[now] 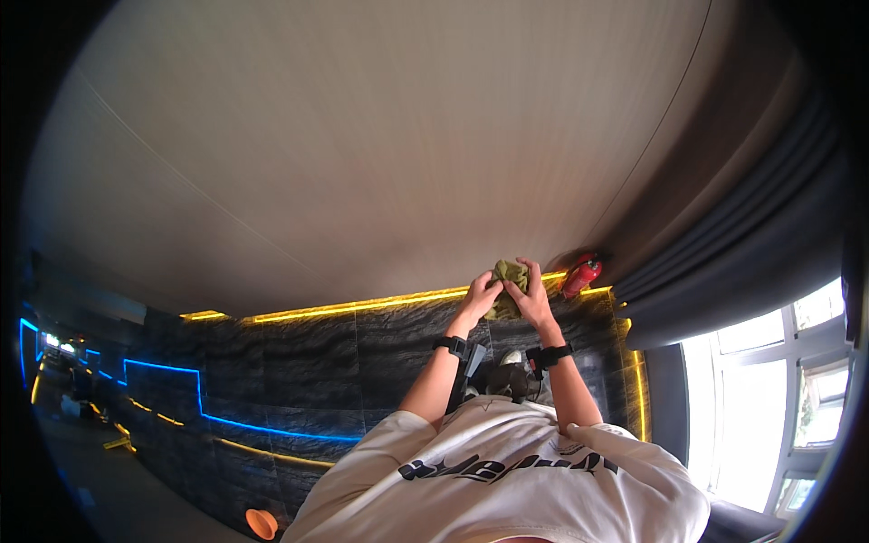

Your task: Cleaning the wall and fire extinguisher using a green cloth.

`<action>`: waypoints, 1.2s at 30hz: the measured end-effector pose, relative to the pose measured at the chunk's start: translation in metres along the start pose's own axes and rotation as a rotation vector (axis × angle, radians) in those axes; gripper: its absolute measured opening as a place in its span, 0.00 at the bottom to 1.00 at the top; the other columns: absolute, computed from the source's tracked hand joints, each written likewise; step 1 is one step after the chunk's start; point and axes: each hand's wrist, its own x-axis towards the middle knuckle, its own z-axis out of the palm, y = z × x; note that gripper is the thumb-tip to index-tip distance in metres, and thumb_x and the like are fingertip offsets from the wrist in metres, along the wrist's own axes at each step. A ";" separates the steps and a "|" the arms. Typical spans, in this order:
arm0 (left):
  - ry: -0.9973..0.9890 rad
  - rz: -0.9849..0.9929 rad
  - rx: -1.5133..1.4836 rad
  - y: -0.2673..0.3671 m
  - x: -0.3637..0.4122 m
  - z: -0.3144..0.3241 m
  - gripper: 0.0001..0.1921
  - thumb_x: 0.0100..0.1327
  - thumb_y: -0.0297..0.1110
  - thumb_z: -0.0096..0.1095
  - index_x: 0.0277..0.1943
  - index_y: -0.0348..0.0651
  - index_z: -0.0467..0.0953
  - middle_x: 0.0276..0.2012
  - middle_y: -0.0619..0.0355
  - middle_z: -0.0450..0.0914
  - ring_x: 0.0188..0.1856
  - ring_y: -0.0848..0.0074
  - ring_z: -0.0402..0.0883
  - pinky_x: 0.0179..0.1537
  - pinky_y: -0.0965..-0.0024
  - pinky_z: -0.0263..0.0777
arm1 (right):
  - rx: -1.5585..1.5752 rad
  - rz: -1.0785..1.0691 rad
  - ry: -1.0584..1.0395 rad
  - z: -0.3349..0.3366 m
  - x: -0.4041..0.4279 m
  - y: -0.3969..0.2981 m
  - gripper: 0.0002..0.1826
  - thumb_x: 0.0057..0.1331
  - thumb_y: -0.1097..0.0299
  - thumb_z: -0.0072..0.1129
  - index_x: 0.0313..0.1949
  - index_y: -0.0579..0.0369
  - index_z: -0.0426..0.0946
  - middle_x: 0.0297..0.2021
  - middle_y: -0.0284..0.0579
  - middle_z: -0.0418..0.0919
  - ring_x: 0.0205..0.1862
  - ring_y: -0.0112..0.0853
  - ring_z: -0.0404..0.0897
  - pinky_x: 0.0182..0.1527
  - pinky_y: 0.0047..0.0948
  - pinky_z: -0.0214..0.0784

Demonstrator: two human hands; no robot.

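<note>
An olive-green crumpled cloth (512,273) is held out before me between both hands, with a part of it hanging down below the fingers. My left hand (482,297) grips its left side, thumb and fingers bent onto the fabric. On the other side my right hand (533,295) holds it, thumb across the front and forefinger along the upper edge. Both wrists wear black straps with small devices. Some of my fingertips are hidden behind the cloth.
A red fire extinguisher (584,275) stands by the pale wall, right of my hands. Dark floor tiles (305,360) carry yellow and blue light strips. An orange bowl-shaped object (262,523) lies at lower left. Dark curtains (733,237) hang by windows at right.
</note>
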 end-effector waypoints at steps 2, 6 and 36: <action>0.033 0.024 0.119 0.004 -0.008 -0.003 0.12 0.72 0.31 0.56 0.52 0.33 0.78 0.41 0.60 0.82 0.43 0.81 0.76 0.46 0.73 0.73 | -0.161 -0.133 0.077 0.006 -0.008 -0.002 0.26 0.64 0.67 0.66 0.59 0.56 0.69 0.52 0.54 0.77 0.55 0.44 0.77 0.59 0.36 0.69; 0.099 0.057 0.242 0.004 0.002 -0.011 0.11 0.70 0.30 0.58 0.50 0.32 0.79 0.39 0.58 0.84 0.40 0.80 0.78 0.43 0.71 0.74 | -0.403 -0.319 0.063 0.004 -0.006 -0.022 0.27 0.59 0.70 0.66 0.58 0.55 0.71 0.50 0.57 0.75 0.58 0.52 0.71 0.62 0.43 0.66; 0.610 0.980 0.545 0.239 0.229 0.075 0.07 0.55 0.22 0.72 0.37 0.35 0.82 0.34 0.51 0.82 0.30 0.65 0.82 0.32 0.66 0.75 | -0.377 -0.816 0.399 -0.109 0.267 -0.111 0.24 0.52 0.80 0.71 0.50 0.51 0.83 0.54 0.51 0.76 0.54 0.48 0.77 0.55 0.40 0.75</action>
